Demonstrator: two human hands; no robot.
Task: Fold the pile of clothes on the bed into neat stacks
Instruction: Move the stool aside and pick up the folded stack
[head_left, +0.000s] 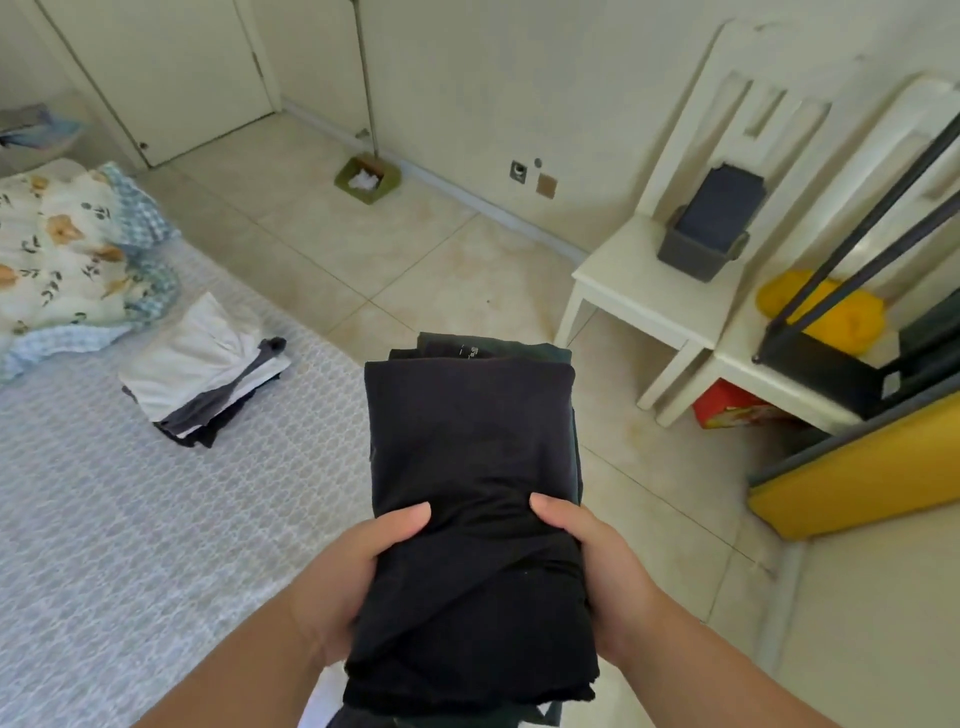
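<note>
A stack of folded black clothes (470, 457) is held up in the air over the bed's edge and the floor. My left hand (348, 577) grips its left side, thumb on top. My right hand (602, 566) grips its right side the same way. A second folded stack (202, 369), white on top with grey and dark pieces beneath, lies on the bed (130, 519) to the left.
A floral and checked quilt (67, 260) is bunched at the bed's far left. Two white chairs (670, 270) stand at the right, one bearing a grey bin (706, 228). A green dustpan (368, 179) sits by the far wall. A yellow board (857, 467) leans at right.
</note>
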